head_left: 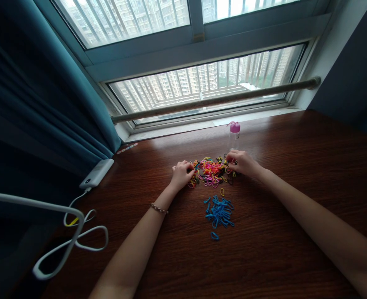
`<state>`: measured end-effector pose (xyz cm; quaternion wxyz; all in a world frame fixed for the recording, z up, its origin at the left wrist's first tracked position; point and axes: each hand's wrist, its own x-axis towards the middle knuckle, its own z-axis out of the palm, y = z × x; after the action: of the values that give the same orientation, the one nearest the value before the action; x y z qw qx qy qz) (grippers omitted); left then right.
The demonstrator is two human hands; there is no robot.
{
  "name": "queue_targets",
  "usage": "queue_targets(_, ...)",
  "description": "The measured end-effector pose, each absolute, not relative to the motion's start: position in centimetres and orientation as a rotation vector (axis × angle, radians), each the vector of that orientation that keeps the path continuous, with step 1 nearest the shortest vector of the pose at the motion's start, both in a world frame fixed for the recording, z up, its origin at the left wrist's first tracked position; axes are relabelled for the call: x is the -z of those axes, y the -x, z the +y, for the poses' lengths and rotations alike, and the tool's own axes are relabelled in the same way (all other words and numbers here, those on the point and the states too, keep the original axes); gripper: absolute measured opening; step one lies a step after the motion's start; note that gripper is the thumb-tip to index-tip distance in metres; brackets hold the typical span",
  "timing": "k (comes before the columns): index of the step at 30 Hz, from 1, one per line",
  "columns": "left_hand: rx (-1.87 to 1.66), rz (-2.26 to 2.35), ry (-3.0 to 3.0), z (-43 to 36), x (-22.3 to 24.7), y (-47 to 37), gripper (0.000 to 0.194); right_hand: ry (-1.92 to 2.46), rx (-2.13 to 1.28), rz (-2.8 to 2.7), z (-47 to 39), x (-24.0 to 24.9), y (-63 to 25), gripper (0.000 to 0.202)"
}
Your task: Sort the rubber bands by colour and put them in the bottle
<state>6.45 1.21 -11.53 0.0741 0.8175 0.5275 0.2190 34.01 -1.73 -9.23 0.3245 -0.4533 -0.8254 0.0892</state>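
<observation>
A mixed pile of small elastic hair ties (pixel 213 168) in pink, red, yellow, black and other colours lies on the wooden table. At its left edge is my left hand (pixel 182 174), thumb and fingers pinched together over some bands. My right hand (pixel 242 161) reaches in from the other side, its fingers curled down onto the dark and yellow bands at the right edge. What either hand pinches is too small to make out. Closer to me sits a separate heap of blue hair ties (pixel 220 211), with one blue band (pixel 214 236) just below it. A single yellow band (pixel 222 192) lies between the two piles.
Behind my right hand stands a clear bottle with a pink lid (pixel 235 128). A white power bank (pixel 96 173) with a cable lies at the table's left edge, beside a blue curtain (pixel 46 74). A white tube (pixel 30 201) crosses the lower left. A window rail (pixel 220 101) runs behind the table.
</observation>
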Motion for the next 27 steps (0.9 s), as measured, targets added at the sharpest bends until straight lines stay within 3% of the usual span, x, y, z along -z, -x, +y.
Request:
queue_targets(19,-1.117,1.257,-2.175,2.2,12.4,-6.2,0.017,1.108,-1.182,-1.506,-1.9,8.2,-33.9,0.031)
queue_targets(27,-1.158,1.280,-2.137,1.9,12.1,-6.2,0.012,1.098,-1.223,-1.485,-2.2,7.8,-34.0,0.030)
